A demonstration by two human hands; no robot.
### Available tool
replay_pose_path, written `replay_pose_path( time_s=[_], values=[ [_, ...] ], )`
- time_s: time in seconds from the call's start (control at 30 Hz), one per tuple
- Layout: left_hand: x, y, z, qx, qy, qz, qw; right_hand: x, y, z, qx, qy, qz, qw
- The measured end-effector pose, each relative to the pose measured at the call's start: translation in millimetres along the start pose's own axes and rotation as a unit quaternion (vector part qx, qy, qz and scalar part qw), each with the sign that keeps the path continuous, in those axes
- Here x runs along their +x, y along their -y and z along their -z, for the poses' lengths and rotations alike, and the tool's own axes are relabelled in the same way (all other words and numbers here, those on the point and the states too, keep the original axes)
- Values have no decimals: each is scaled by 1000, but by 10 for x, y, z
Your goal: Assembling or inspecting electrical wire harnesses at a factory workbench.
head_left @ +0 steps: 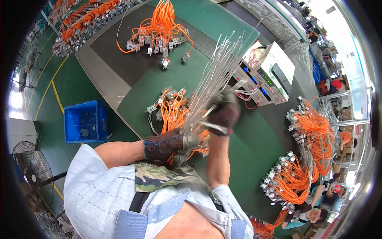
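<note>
My dark-gloved left hand [165, 146] clasps silver-stranded orange cables [175, 114], seemingly unfinished, near green tabletop [248, 167] edge; blurred right hand [225, 113], grip unclear.

The desk [250, 159] has a smooth, matt top. On it, the orange cables [163, 16] look like smooth plastic, with shiny metal ends [165, 63]. Over it, rough, matt cloth covers the left hand [165, 145] and right hand [226, 113]; the pale strands [214, 73] look slick and shiny. Left of it, the blue bin [102, 122] is smooth plastic.
</note>
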State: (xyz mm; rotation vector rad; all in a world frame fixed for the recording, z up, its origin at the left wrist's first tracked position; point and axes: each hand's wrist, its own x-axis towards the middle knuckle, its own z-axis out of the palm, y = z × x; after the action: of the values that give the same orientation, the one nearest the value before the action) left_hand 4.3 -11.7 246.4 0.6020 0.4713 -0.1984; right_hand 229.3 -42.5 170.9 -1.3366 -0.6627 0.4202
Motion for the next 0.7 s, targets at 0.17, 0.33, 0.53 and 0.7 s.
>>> replay_pose_path(
  time_s=[0.17,0.33,0.53,0.7],
  values=[
    [163,-75,-271,174,-40,-9,984,-180,1554,24,-208,35,302,930],
    [482,127,-272,419,62,-114,899,-20,1427,-472,-851,170,398,299],
    [633,227,-35,437,-6,-46,898,448,1552,-207,-624,316,287,654],
    [510,255,1,452,38,-230,861,-62,1467,665,-154,-186,277,930]
  ],
)
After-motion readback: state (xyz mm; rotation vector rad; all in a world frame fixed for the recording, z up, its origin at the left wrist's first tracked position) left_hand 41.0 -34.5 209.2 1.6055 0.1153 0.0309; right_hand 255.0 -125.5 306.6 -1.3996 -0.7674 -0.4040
